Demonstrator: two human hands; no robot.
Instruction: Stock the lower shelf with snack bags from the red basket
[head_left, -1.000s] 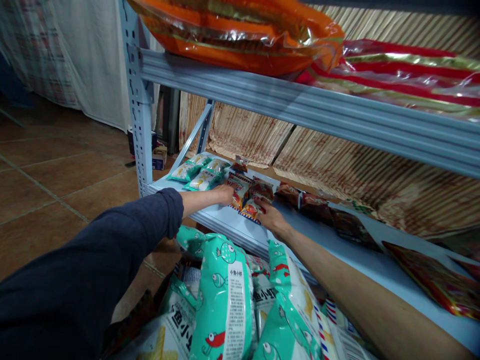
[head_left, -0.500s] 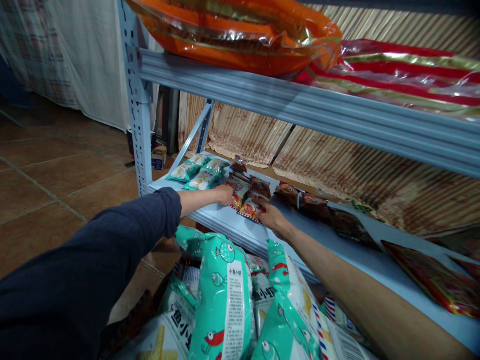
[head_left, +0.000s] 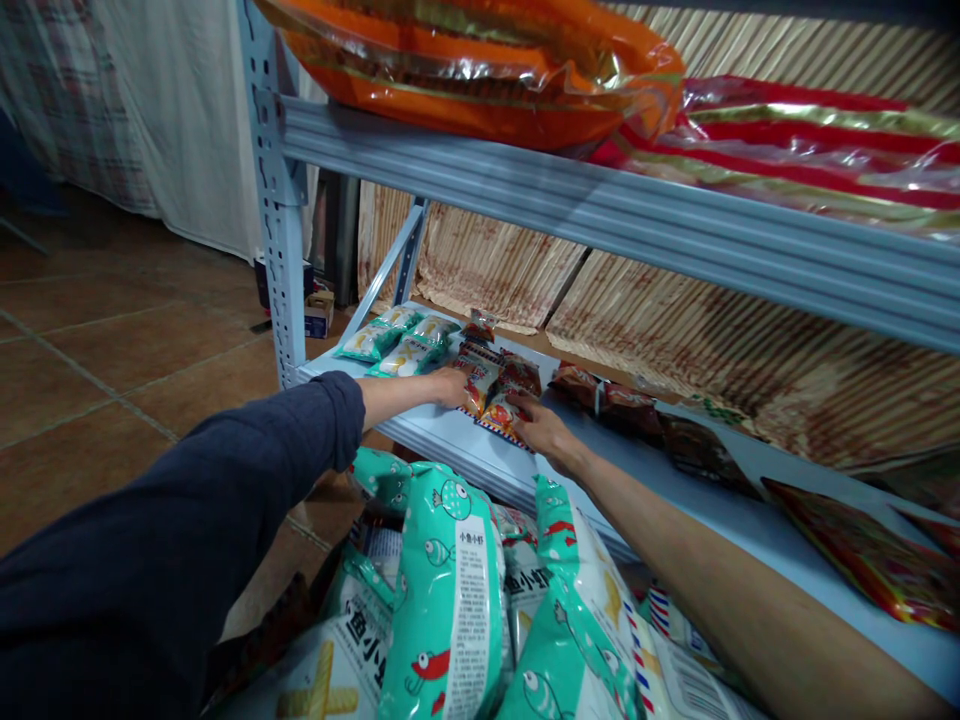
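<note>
My left hand (head_left: 451, 387) is at the left side of a brown-and-red snack bag (head_left: 480, 372) on the lower shelf, fingers curled at its edge and partly hidden. From the other side, my right hand (head_left: 541, 430) grips the right edge of a second brown-and-red snack bag (head_left: 501, 412), its fingers over the printed front. The two bags lie side by side, touching. Behind them are more brown packets (head_left: 519, 372). To the left of my left hand, green-and-white snack bags (head_left: 409, 355) lie in rows on the same shelf.
Large green-and-white snack bags (head_left: 450, 590) are piled close below my arms. A blue shelf beam (head_left: 600, 215) runs above my hands, with orange packages (head_left: 480, 80) and red packages (head_left: 810, 150) on it. Dark packets (head_left: 705, 455) lie farther right. A blue upright (head_left: 274, 230) stands left.
Both hands stay almost in place on the two brown-and-red bags. Only a very slight shift of the arms and the view shows.
</note>
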